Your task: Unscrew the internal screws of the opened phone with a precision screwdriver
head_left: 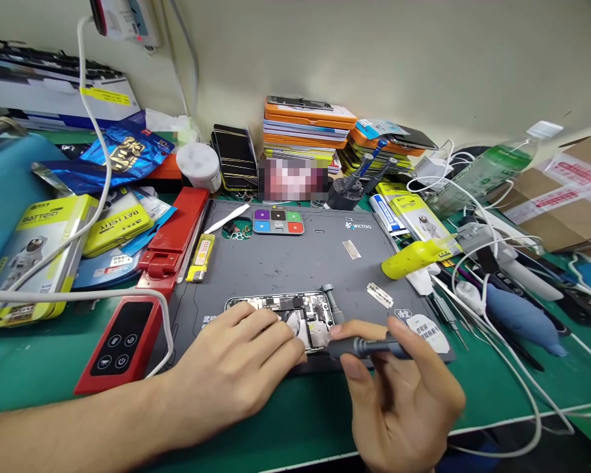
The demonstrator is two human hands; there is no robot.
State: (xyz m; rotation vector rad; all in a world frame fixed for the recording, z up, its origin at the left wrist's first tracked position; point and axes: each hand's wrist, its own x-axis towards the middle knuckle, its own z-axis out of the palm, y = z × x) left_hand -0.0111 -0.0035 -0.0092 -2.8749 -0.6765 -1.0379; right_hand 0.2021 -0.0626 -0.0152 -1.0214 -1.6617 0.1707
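Observation:
An opened phone (319, 314) with its circuit boards exposed lies flat on the grey work mat (295, 263). My left hand (236, 351) rests over its left and near part, fingers curled onto it and covering much of the inside. In my right hand (408, 401) is a dark grey screwdriver (367, 348), held nearly level between thumb and fingers. Its end points left over the phone's near right corner; the tip is hidden near my left fingertips. A second grey tool (332, 303) lies at the phone's right edge.
A red device (123, 345) with touch buttons stands left. On the mat are a multicoloured tray (277, 222), a yellow battery (200, 257) and a razor blade (379, 295). Right are a yellow bottle (408, 259), a blue blower (522, 318) and cables. Stacked orange cases (308, 121) stand behind.

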